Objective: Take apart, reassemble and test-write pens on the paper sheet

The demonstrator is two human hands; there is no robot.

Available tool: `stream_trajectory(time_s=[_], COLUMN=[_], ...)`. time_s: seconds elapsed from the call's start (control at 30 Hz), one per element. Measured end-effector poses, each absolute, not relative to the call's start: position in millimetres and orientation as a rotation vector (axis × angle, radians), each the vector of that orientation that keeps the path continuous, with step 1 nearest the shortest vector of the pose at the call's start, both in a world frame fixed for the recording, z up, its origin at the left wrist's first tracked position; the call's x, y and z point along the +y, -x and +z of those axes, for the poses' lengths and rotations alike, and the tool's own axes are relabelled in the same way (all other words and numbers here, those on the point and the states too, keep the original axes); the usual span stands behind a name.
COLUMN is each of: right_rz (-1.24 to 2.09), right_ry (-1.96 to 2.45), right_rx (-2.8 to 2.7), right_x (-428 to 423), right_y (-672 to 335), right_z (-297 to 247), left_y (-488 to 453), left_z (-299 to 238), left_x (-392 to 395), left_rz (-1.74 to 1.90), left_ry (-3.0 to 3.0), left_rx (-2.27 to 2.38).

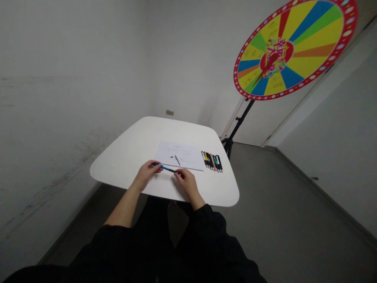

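Observation:
A blue pen (pixel 167 169) with a dark end spans the gap between my two hands, above the near part of the white table. My left hand (pixel 146 174) is closed on its left end, and the fingers of my right hand (pixel 187 181) pinch the dark right end. Just beyond the pen lies a stack of white paper (pixel 191 155) with faint marks on it. On the paper rest a thin dark stick-like piece (pixel 177 160) and a small dark bit (pixel 171 157), too small to name. Several pens (pixel 212 161) of mixed colours lie in a row right of the paper.
The white table (pixel 123 157) has rounded corners and stands near the left wall. A large colourful prize wheel (pixel 297 51) on a black stand (pixel 240 124) rises behind it at the right. A door (pixel 253 125) is behind the stand.

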State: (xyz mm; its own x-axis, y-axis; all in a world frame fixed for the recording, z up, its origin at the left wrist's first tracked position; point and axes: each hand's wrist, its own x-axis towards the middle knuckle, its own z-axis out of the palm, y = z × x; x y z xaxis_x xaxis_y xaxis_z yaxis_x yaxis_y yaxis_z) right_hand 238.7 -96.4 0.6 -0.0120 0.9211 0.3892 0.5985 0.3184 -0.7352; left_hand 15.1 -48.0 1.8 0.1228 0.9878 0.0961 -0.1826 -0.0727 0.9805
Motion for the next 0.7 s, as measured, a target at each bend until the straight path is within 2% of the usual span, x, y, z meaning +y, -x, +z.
stream_trajectory(time_s=[0.7], right_rz=[0.605], right_ry=[1.321], right_rx=[-1.439], right_x=[-101], right_y=[-254], right_z=[-4], left_y=[-15], left_z=[0], left_x=[-48], left_rz=[1.24], left_ry=[-1.148], left_rx=[0.918])
